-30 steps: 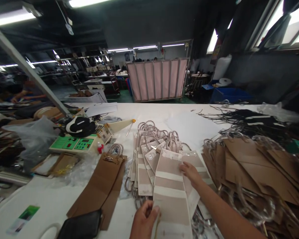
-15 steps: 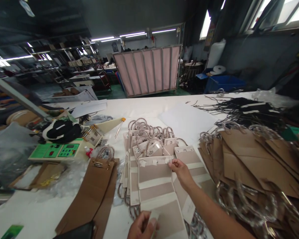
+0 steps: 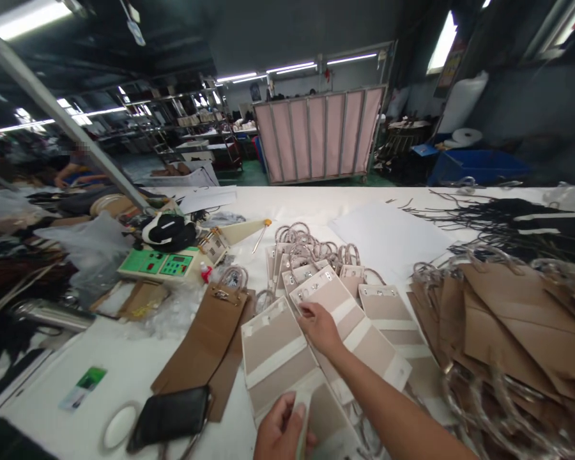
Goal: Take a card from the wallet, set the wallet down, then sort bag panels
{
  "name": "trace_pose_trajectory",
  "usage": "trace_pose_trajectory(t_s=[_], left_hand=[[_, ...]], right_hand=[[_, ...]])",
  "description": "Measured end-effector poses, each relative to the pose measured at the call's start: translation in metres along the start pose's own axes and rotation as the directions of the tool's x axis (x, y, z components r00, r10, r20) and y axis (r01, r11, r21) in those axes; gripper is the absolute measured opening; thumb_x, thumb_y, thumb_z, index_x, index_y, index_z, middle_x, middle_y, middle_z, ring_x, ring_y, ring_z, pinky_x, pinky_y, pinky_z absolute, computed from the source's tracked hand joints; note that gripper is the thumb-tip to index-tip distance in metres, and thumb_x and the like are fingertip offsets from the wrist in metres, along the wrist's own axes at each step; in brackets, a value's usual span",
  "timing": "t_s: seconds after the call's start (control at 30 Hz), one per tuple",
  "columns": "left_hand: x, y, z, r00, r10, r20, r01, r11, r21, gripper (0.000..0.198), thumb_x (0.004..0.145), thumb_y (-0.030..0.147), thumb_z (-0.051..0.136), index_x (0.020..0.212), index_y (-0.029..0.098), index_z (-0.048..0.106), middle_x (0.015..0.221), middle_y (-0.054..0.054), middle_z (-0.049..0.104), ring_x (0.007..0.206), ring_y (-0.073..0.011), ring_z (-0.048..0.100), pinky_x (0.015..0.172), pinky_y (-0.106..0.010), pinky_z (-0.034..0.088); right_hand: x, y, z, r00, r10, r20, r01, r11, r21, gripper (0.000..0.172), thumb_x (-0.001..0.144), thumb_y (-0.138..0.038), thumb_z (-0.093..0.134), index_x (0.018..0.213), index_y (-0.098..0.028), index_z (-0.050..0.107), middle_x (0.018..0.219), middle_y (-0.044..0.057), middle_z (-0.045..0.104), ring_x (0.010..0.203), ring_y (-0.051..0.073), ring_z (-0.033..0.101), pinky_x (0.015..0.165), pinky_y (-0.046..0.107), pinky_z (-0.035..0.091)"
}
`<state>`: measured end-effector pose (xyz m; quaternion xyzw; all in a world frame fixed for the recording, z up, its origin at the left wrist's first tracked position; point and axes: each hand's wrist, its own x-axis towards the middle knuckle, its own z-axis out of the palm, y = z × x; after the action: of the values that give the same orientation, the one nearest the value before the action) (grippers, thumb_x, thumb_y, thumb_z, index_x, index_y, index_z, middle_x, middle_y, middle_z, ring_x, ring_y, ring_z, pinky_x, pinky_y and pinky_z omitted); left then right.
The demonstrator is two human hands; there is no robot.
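At a long white worktop in a dim workshop, a person's left hand pinches the near end of a flat pink-and-cream folded paper bag, fingers clamped on its lower edge at the bottom of the frame. The right hand reaches forward across it, fingertips pressed on the top corner of a second flat bag in the same colours; whether those fingers grip or merely rest there cannot be told. Both bags lie at the front of a fanned stack of pink bags with looped cord handles pointing away from the person. Just left of them lie two flattened brown paper bags, with a black pouch at their near end. To the right spreads a large heap of brown bags, their handles tangled, and behind it a mass of black cords. Farther left sit a green control box and crumpled clear plastic bags, their contents not discernible. Beyond the worktop stand a pink-panelled trolley cage and a blue bin.
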<state>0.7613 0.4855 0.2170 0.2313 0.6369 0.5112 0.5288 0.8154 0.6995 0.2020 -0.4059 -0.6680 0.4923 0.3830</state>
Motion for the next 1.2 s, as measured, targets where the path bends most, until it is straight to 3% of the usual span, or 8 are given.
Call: trace_pose_trajectory(t_s=[0.17, 0.3, 0.57, 0.73, 0.9, 1.0, 1.1, 1.2], left_hand=[[0.007, 0.018, -0.003, 0.988, 0.156, 0.005, -0.154, 0.973, 0.171, 0.043, 0.088, 0.057, 0.058, 0.095, 0.016, 0.070, 0.069, -0.002, 0.065, 0.063, -0.0192, 0.063, 0.059, -0.028, 0.048], [0.014, 0.033, 0.005, 0.937, 0.341, 0.081, -0.348, 0.880, 0.323, 0.031, 0.092, 0.042, 0.056, 0.094, 0.018, 0.075, 0.077, -0.004, 0.068, 0.073, -0.0202, 0.064, 0.066, -0.028, 0.047], [0.018, 0.034, 0.015, 0.851, 0.470, 0.233, -0.522, 0.713, 0.469, 0.023, 0.096, 0.024, 0.051, 0.095, 0.020, 0.073, 0.088, -0.006, 0.069, 0.086, -0.0206, 0.065, 0.077, -0.029, 0.045], [0.029, 0.024, 0.016, 0.782, 0.561, 0.272, -0.592, 0.530, 0.607, 0.031, 0.101, 0.025, 0.042, 0.082, 0.018, 0.066, 0.079, -0.007, 0.063, 0.076, -0.0194, 0.063, 0.070, -0.028, 0.044], [0.043, 0.010, 0.014, 0.723, 0.633, 0.275, -0.659, 0.513, 0.550, 0.030, 0.101, 0.024, 0.042, 0.099, 0.021, 0.072, 0.082, -0.008, 0.067, 0.079, -0.0199, 0.065, 0.073, -0.028, 0.047], [0.054, -0.002, 0.012, 0.796, 0.582, 0.169, -0.586, 0.668, 0.458, 0.029, 0.100, 0.031, 0.046, 0.101, 0.023, 0.074, 0.086, -0.007, 0.069, 0.083, -0.0200, 0.066, 0.077, -0.028, 0.049], [0.068, -0.011, 0.007, 0.880, 0.470, 0.067, -0.457, 0.799, 0.391, 0.028, 0.098, 0.037, 0.051, 0.096, 0.023, 0.074, 0.086, -0.006, 0.071, 0.083, -0.0214, 0.066, 0.077, -0.028, 0.050], [0.083, -0.016, -0.001, 0.891, 0.435, 0.129, -0.449, 0.806, 0.385, 0.025, 0.096, 0.037, 0.053, 0.103, 0.024, 0.073, 0.093, -0.007, 0.072, 0.088, -0.0222, 0.067, 0.081, -0.029, 0.052]], right_hand=[[-0.062, -0.043, -0.052, 0.963, -0.026, 0.267, 0.039, 0.998, -0.044, 0.024, 0.088, -0.041, 0.068, 0.104, -0.023, 0.075, 0.096, 0.005, 0.073, 0.087, 0.022, 0.066, 0.081, 0.032, 0.052], [-0.092, -0.073, -0.068, 0.867, -0.204, 0.455, 0.322, 0.925, -0.200, 0.016, 0.089, -0.034, 0.072, 0.103, -0.027, 0.075, 0.095, 0.002, 0.070, 0.088, 0.019, 0.064, 0.080, 0.029, 0.048], [-0.094, -0.085, -0.081, 0.766, -0.156, 0.624, 0.590, 0.556, -0.586, 0.004, 0.091, -0.024, 0.065, 0.090, -0.024, 0.069, 0.086, 0.003, 0.066, 0.085, 0.022, 0.060, 0.077, 0.033, 0.037], [-0.086, -0.070, -0.077, 0.792, -0.144, 0.593, 0.543, 0.610, -0.577, 0.007, 0.084, -0.017, 0.064, 0.081, -0.023, 0.064, 0.080, 0.000, 0.065, 0.078, 0.018, 0.058, 0.074, 0.031, 0.035], [-0.036, -0.036, -0.088, 0.935, -0.088, 0.345, 0.265, 0.818, -0.510, 0.014, 0.087, -0.021, 0.055, 0.076, -0.022, 0.064, 0.073, 0.000, 0.063, 0.070, 0.017, 0.056, 0.066, 0.028, 0.036], [0.023, -0.024, -0.109, 0.975, 0.057, 0.216, 0.025, 0.932, -0.363, 0.018, 0.087, -0.034, 0.057, 0.078, -0.021, 0.067, 0.070, 0.000, 0.063, 0.067, 0.018, 0.057, 0.063, 0.028, 0.040], [0.082, -0.020, -0.122, 0.976, 0.008, 0.217, 0.073, 0.928, -0.365, 0.017, 0.084, -0.035, 0.059, 0.084, -0.021, 0.069, 0.075, 0.000, 0.066, 0.072, 0.019, 0.059, 0.068, 0.029, 0.042], [0.125, -0.013, -0.121, 0.960, -0.098, 0.263, 0.214, 0.862, -0.459, 0.013, 0.085, -0.030, 0.059, 0.084, -0.022, 0.069, 0.084, 0.001, 0.068, 0.080, 0.020, 0.061, 0.075, 0.030, 0.043]])
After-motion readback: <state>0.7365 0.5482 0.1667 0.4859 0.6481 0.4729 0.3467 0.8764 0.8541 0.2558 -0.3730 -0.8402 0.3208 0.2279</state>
